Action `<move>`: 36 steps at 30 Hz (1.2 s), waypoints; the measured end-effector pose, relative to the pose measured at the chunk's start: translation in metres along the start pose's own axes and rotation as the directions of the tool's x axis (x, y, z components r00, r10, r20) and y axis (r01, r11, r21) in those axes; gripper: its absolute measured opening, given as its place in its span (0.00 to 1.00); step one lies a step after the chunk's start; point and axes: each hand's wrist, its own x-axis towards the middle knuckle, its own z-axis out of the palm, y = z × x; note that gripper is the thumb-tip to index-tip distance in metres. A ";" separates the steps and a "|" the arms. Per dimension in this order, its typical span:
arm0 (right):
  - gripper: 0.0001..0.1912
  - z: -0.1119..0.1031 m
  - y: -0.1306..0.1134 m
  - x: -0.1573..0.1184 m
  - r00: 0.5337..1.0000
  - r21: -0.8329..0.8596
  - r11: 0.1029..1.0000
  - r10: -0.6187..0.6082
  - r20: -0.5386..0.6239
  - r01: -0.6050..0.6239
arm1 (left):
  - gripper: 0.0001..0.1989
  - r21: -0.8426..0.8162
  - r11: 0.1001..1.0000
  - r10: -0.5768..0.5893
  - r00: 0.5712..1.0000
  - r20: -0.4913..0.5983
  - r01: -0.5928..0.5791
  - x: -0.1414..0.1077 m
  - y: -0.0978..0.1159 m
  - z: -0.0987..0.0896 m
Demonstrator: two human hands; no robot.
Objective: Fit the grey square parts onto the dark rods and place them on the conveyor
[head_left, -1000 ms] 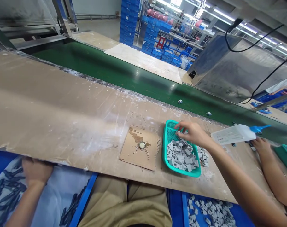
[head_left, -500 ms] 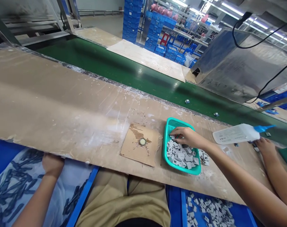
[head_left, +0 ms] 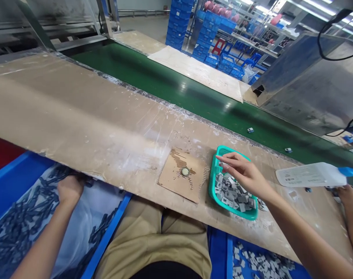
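Observation:
My left hand (head_left: 70, 189) is closed at the table's front edge, over a blue bin (head_left: 108, 234) lined with a clear plastic bag. Dark elongated plastic parts (head_left: 16, 213) fill that bin. A dark plastic part (head_left: 89, 181) shows at my left fingertips, which are partly hidden. My right hand (head_left: 244, 172) is just above a green basket (head_left: 213, 186) of small grey plastic pieces (head_left: 233, 193). Between its thumb and forefinger is a small pale grey piece (head_left: 221, 164), mostly covered. Left of the basket lies a cardboard square (head_left: 172, 180) with a round, pale-centred item (head_left: 185, 171) on it.
A squeeze bottle (head_left: 310, 174) with a blue nozzle lies to the right, near a co-worker's hand (head_left: 349, 195). Behind the table runs a green conveyor belt (head_left: 199, 102) carrying a few small parts (head_left: 250, 130). Another blue bin (head_left: 230, 252) of grey pieces is below the edge.
My right hand has lifted from the pieces in the basket, a small piece at its fingertips. Dark parts now show by my left fingers. The whole view has shifted, so the table appears further right.

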 end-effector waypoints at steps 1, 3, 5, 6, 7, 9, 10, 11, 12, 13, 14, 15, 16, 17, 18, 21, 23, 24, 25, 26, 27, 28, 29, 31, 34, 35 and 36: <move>0.16 0.003 -0.007 0.001 0.999 -0.032 0.999 -0.034 0.011 0.035 | 0.07 -0.005 1.000 -0.009 1.000 0.026 0.009 -0.006 -0.001 -0.003; 0.17 0.013 -0.020 0.004 0.994 -0.085 0.991 -0.098 0.040 0.101 | 0.07 -0.034 0.999 -0.012 0.997 0.076 0.015 -0.019 -0.002 -0.006; 0.18 0.026 -0.028 0.008 0.988 -0.105 0.984 -0.135 0.081 0.143 | 0.08 -0.099 0.995 -0.003 0.993 0.117 0.015 -0.033 -0.003 -0.003; 0.17 0.033 -0.032 0.011 0.984 -0.113 0.981 -0.145 0.101 0.156 | 0.08 -0.143 0.990 0.002 0.990 0.138 0.018 -0.040 -0.004 0.000; 0.15 0.040 -0.034 0.013 0.981 -0.127 0.977 -0.154 0.120 0.169 | 0.08 -0.193 0.981 0.005 0.987 0.159 0.026 -0.048 -0.004 0.006; 0.10 0.054 -0.036 0.018 0.972 -0.170 0.964 -0.178 0.154 0.204 | 0.10 -0.310 0.949 0.007 0.978 0.208 0.059 -0.065 -0.004 0.020; 0.09 0.059 -0.035 0.020 0.966 -0.189 0.956 -0.195 0.168 0.226 | 0.12 -0.376 0.923 0.006 0.972 0.237 0.085 -0.074 -0.004 0.028; 0.08 0.064 -0.034 0.023 0.960 -0.202 0.948 -0.211 0.185 0.247 | 0.13 -0.442 0.889 0.005 0.964 0.266 0.118 -0.083 -0.003 0.036; 0.08 0.068 -0.033 0.024 0.953 -0.209 0.941 -0.226 0.200 0.267 | 0.14 -0.508 0.848 0.004 0.956 0.295 0.153 -0.092 -0.001 0.042; 0.08 0.071 -0.031 0.026 0.948 -0.214 0.935 -0.240 0.211 0.284 | 0.15 -0.569 0.801 0.006 0.947 0.322 0.188 -0.100 0.000 0.048; 0.08 0.073 -0.028 0.027 0.943 -0.219 0.929 -0.250 0.221 0.298 | 0.15 -0.622 0.751 0.011 0.938 0.346 0.220 -0.108 0.002 0.052; 0.08 0.075 -0.026 0.028 0.939 -0.226 0.924 -0.256 0.230 0.308 | 0.14 -0.667 0.703 0.018 0.930 0.366 0.249 -0.114 0.005 0.054; 0.08 0.076 -0.023 0.028 0.936 -0.234 0.920 -0.258 0.239 0.314 | 0.14 -0.702 0.658 0.027 0.923 0.383 0.272 -0.120 0.008 0.055; 0.07 0.077 -0.021 0.028 0.934 -0.244 0.916 -0.257 0.250 0.317 | 0.13 -0.730 0.619 0.038 0.917 0.396 0.289 -0.124 0.010 0.054; 0.08 0.078 -0.019 0.028 0.931 -0.255 0.913 -0.252 0.263 0.319 | 0.12 -0.752 0.587 0.051 0.913 0.404 0.300 -0.127 0.013 0.053; 0.07 0.080 -0.016 0.027 0.925 -0.283 0.904 -0.233 0.301 0.320 | 0.10 -0.798 0.520 0.083 0.912 0.402 0.305 -0.133 0.020 0.047; 0.06 0.081 -0.016 0.026 0.925 -0.286 0.903 -0.232 0.300 0.319 | 0.12 -0.820 0.489 0.099 0.914 0.392 0.299 -0.135 0.026 0.043; 0.06 0.081 -0.017 0.026 0.928 -0.276 0.908 -0.236 0.289 0.316 | 0.13 -0.829 0.474 0.108 0.915 0.390 0.297 -0.138 0.029 0.041; 0.06 0.080 -0.018 0.026 0.933 -0.259 0.915 -0.238 0.270 0.308 | 0.14 -0.838 0.457 0.119 0.913 0.389 0.298 -0.140 0.032 0.038; 0.06 0.079 -0.019 0.025 0.941 -0.240 0.926 -0.233 0.244 0.292 | 0.15 -0.848 0.438 0.134 0.911 0.391 0.299 -0.143 0.037 0.035; 0.07 0.077 -0.021 0.025 0.953 -0.221 0.938 -0.222 0.208 0.267 | 0.16 -0.857 0.417 0.151 0.907 0.394 0.303 -0.147 0.042 0.032; 0.07 0.076 -0.023 0.024 0.964 -0.201 0.950 -0.207 0.168 0.239 | 0.17 -0.866 0.397 0.171 0.903 0.395 0.304 -0.151 0.049 0.028; 0.08 0.073 -0.024 0.023 0.974 -0.178 0.961 -0.190 0.127 0.211 | 0.18 -0.877 0.368 0.197 0.896 0.398 0.308 -0.155 0.057 0.023; 0.09 0.069 -0.028 0.021 0.986 -0.119 0.980 -0.157 0.056 0.162 | 0.22 -0.899 0.272 0.248 0.878 0.410 0.343 -0.163 0.077 0.015; 0.12 0.064 -0.033 0.016 0.994 0.004 0.994 -0.107 0.015 0.107 | 0.23 -0.893 0.069 0.294 0.847 0.444 0.444 -0.174 0.113 0.007; 0.12 0.063 -0.035 0.014 0.996 0.054 0.995 -0.089 0.010 0.089 | 0.21 -0.882 0.008 0.305 0.839 0.450 0.471 -0.177 0.124 0.007; 0.13 0.063 -0.037 0.012 0.997 0.110 0.991 -0.073 0.005 0.072 | 0.19 -0.873 -0.037 0.314 0.835 0.451 0.485 -0.179 0.134 0.008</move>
